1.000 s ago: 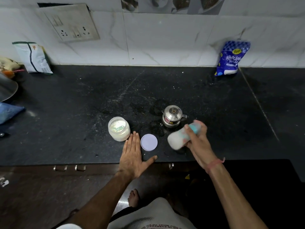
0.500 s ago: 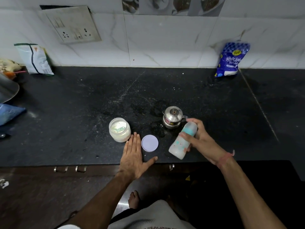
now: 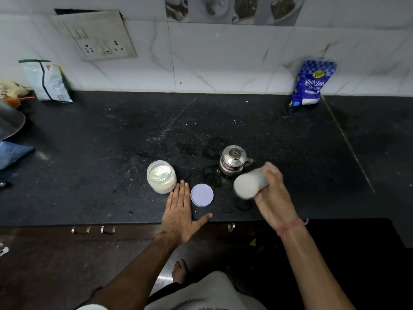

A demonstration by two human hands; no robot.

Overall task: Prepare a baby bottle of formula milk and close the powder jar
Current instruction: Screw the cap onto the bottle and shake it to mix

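Observation:
My right hand (image 3: 271,198) grips the baby bottle (image 3: 247,185) above the counter's front edge; the bottle is blurred, tilted with its white milky bottom toward me, its top hidden in my fingers. The open powder jar (image 3: 161,176), clear with white powder and a scoop inside, stands on the black counter (image 3: 89,153). Its lilac lid (image 3: 202,195) lies flat to the jar's right. My left hand (image 3: 180,211) rests flat on the counter between jar and lid, fingers straight, thumb spread under the lid.
A small steel pot with a lid (image 3: 233,159) stands just behind the bottle. A blue sugar bag (image 3: 311,83) leans on the tiled wall at back right. A white packet (image 3: 47,80) and a steel vessel (image 3: 10,121) sit at the left. Wet rings mark the counter near the front edge.
My right hand has swung the bottle from upright-tilted to lying nearly level, bottom toward me, with motion blur. My left hand, the jar and the lid have stayed put.

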